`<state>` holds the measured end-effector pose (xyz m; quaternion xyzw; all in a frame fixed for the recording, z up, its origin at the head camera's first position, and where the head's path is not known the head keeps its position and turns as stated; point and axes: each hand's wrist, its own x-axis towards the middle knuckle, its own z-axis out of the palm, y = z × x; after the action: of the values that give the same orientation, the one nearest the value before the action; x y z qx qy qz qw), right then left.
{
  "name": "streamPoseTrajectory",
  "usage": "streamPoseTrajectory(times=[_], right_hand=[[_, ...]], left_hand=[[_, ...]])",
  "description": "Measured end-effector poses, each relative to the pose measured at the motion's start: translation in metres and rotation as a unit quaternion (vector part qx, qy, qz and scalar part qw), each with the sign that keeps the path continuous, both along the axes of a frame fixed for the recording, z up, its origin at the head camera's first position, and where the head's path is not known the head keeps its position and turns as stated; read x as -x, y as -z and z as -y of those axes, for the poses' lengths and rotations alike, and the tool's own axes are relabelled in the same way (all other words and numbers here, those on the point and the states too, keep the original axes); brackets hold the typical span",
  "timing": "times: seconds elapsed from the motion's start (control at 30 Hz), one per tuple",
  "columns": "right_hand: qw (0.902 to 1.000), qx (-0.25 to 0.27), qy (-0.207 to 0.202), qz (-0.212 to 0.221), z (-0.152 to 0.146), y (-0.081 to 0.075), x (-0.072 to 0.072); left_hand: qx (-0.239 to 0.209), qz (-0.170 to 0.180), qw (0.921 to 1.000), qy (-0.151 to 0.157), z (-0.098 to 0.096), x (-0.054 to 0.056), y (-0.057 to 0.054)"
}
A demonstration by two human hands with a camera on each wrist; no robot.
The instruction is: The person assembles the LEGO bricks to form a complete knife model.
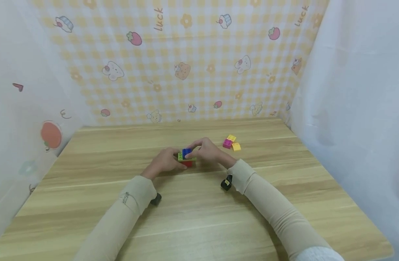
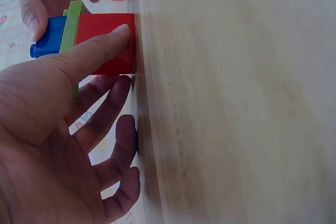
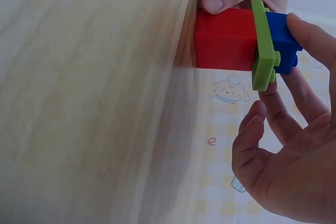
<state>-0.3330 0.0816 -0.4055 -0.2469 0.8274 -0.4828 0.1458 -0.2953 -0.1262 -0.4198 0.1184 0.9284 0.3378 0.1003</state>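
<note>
A small stack of toy building blocks stands on the table: a red block (image 3: 226,40) at the bottom, a flat lime-green plate (image 3: 263,45) across it, and a blue block (image 3: 281,40) on top. My left hand (image 1: 166,160) grips the red block from the left, its thumb along the near face in the left wrist view. From the right, my right hand (image 1: 208,150) pinches the blue block between thumb and fingers. The green plate sticks out past the red block on both sides, its studs showing.
Right of the stack, farther back, lie a magenta block (image 1: 227,143) and two yellow blocks, one yellow block (image 1: 236,146) nearest. Black wrist cameras hang under both cuffs, the right camera (image 1: 226,182) close over the wooden table (image 1: 193,217). A checked curtain (image 1: 199,72) rises behind the table.
</note>
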Motion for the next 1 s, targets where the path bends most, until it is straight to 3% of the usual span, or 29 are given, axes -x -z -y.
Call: streamPoseTrajectory(times=[0.6, 1.0], right_hand=[[0.9999, -0.002, -0.015, 0.005, -0.003, -0.006, -0.001], [0.9988, -0.032, -0.034, -0.016, -0.001, -0.009, 0.003]], left_hand=[[0.004, -0.002, 0.9997, 0.024, -0.003, 0.002, -0.002], [-0.042, -0.011, 0.9979, 0.048, 0.002, 0.002, -0.002]])
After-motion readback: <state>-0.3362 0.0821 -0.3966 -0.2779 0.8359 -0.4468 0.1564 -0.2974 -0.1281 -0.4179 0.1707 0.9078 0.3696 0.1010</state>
